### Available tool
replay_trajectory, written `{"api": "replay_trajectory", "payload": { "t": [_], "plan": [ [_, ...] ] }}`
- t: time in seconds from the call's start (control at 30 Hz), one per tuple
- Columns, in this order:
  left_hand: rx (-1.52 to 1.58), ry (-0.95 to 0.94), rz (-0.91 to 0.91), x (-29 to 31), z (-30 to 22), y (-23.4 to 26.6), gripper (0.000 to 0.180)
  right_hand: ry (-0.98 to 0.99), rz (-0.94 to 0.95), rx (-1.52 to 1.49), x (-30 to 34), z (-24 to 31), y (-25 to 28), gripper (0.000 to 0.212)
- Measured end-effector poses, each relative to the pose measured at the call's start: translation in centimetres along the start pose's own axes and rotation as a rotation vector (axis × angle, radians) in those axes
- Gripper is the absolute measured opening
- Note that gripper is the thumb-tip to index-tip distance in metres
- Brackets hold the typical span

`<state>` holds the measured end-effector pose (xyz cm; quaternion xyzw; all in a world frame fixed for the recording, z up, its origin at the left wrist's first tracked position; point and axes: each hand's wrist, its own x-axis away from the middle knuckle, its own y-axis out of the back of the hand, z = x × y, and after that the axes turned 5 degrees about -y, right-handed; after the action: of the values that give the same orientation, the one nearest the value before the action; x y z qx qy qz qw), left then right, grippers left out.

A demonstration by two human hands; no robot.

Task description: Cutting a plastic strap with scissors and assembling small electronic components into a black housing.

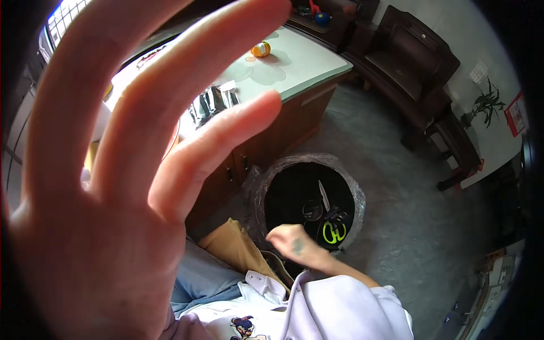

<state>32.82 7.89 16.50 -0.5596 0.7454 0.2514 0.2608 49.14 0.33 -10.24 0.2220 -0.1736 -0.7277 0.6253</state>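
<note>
My left hand (93,243) is raised very close to the camera, fingers spread, and covers much of the left side. Nothing is seen in it. Low in front of me, my right hand (297,245) hovers at the near edge of a round black stool top (286,187) edged in crinkled clear plastic; its fingers are mostly hidden and slightly blurred. Scissors with yellow-green handles (334,232) lie on the stool, blade pointing away. Beside them is a small dark round thing (311,210), too dim to name. A tan piece of material (229,243) lies by my lap, left of my right hand.
A wooden cabinet table with a pale glass top (300,62) stands beyond my left hand, bearing an orange-and-white round thing (260,50) and black-and-silver packets (209,105). Dark wooden armchairs (408,51) line the far right, near a potted plant (484,105). Grey floor (391,198) surrounds the stool.
</note>
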Motion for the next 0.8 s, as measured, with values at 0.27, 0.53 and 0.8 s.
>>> {"api": "replay_trajectory", "payload": {
  "t": [0.27, 0.53, 0.8],
  "plan": [
    [0.013, 0.039, -0.034, -1.9, -2.3, 0.1, 0.111, -0.092, 0.561, 0.189, 6.4, -4.9, -6.8, 0.01],
    [0.085, 0.012, 0.045, -2.3, -1.1, 0.3, 0.114, -0.323, 0.46, 0.388, 7.0, -5.1, -7.1, 0.022],
    [0.137, -0.059, 0.16, -1.9, -0.8, 1.0, 0.111, -0.28, 0.376, 0.392, 7.2, -3.7, -4.6, 0.019]
  ]
}}
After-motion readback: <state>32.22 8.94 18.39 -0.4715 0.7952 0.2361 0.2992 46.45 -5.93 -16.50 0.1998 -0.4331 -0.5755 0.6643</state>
